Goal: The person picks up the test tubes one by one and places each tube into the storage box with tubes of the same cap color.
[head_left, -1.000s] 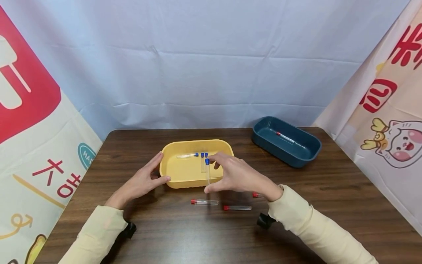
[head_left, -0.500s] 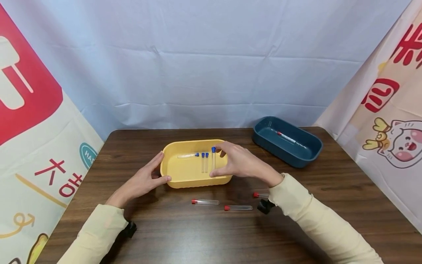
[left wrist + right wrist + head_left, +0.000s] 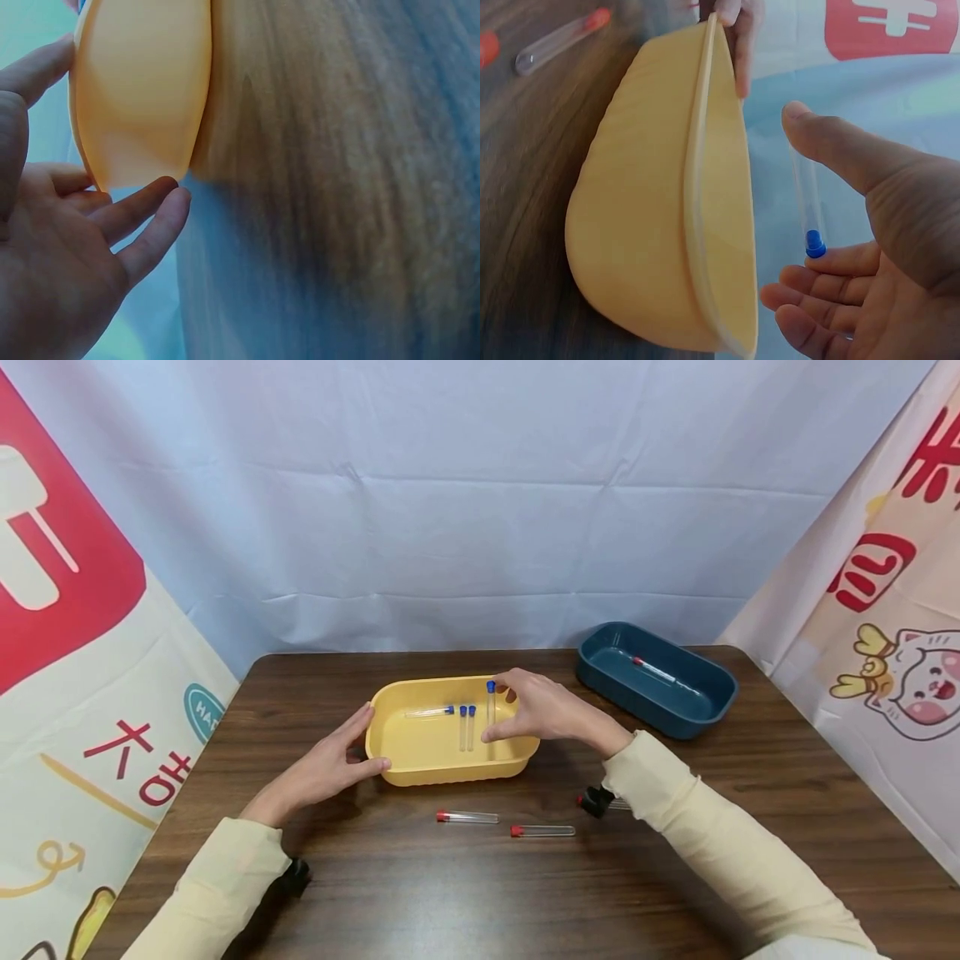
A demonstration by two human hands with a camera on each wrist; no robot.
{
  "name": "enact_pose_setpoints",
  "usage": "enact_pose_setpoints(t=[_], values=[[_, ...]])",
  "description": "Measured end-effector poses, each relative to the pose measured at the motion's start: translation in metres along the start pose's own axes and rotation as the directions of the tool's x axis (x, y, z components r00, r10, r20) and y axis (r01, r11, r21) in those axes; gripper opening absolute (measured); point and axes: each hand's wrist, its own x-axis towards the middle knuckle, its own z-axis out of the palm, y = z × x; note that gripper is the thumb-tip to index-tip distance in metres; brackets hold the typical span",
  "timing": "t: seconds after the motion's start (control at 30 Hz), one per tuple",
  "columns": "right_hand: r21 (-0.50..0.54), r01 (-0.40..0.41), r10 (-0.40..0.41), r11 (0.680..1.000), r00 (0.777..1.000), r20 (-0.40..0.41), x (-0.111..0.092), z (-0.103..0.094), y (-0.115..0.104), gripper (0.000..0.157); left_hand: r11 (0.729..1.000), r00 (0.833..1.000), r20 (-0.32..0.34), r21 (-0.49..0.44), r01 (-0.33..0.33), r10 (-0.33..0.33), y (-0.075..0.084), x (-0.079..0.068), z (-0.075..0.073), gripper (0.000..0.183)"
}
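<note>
My right hand [image 3: 543,706] pinches a blue-capped test tube [image 3: 491,706] lengthwise, the thumb at the glass end and a finger at the blue cap. In the right wrist view this test tube [image 3: 807,199] shows beyond the rim of the yellow basin [image 3: 660,187]. The hand overlaps the basin's right end in the head view. At the left end of the yellow basin [image 3: 450,770], my left hand [image 3: 318,777] rests with spread, fairly straight fingers and thumb touching it. Inside lie two blue-capped tubes side by side [image 3: 467,731] and another lying crosswise [image 3: 430,712].
A dark blue basin [image 3: 678,714] stands at the back right with one red-capped test tube [image 3: 654,669] inside. Two red-capped tubes lie in front of the yellow basin, one left [image 3: 468,817] and one right [image 3: 543,832]. A third [image 3: 618,804] is partly hidden by the right wrist camera.
The right hand has moved right and away from me with the blue-capped test tube, from the basin's front rim to over its right end. The left hand stays put.
</note>
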Motion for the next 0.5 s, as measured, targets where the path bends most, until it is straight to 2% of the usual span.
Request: enact_pose_setpoints(t=[0.5], values=[[-0.071, -0.041, 0.046, 0.997, 0.996, 0.076, 0.023, 0.011, 0.008, 0.096, 0.997, 0.998, 0.040, 0.067, 0.042, -0.045, 0.010, 0.000, -0.006, 0.102]])
